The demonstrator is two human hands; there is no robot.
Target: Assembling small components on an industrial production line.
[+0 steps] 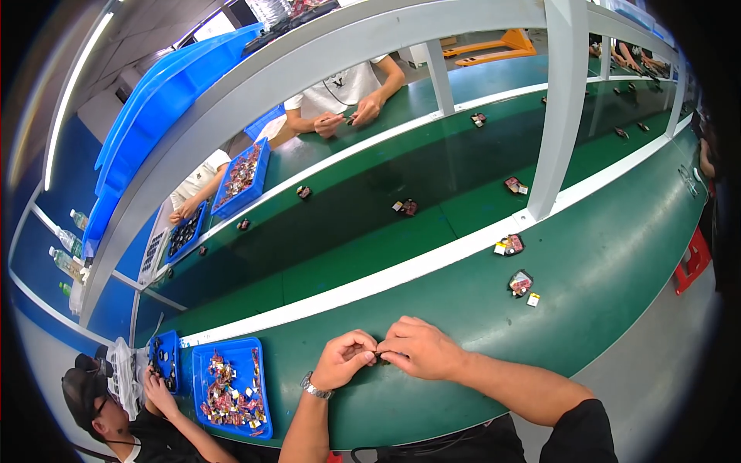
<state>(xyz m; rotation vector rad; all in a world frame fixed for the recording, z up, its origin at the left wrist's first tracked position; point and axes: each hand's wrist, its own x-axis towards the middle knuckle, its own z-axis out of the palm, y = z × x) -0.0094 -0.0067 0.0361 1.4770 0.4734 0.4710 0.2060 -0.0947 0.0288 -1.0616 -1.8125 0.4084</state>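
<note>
My left hand and my right hand meet over the green work surface near its front edge. Their fingertips pinch a small dark part between them; most of it is hidden by my fingers. A metal watch sits on my left wrist. Two small red-and-black assemblies lie to the right of my hands, each with a small pale tag beside it.
A blue tray with several small red and dark parts lies to my left, where a person in black works over another blue tray. Across the green conveyor, dotted with small parts, other people handle pieces. White frame posts rise ahead.
</note>
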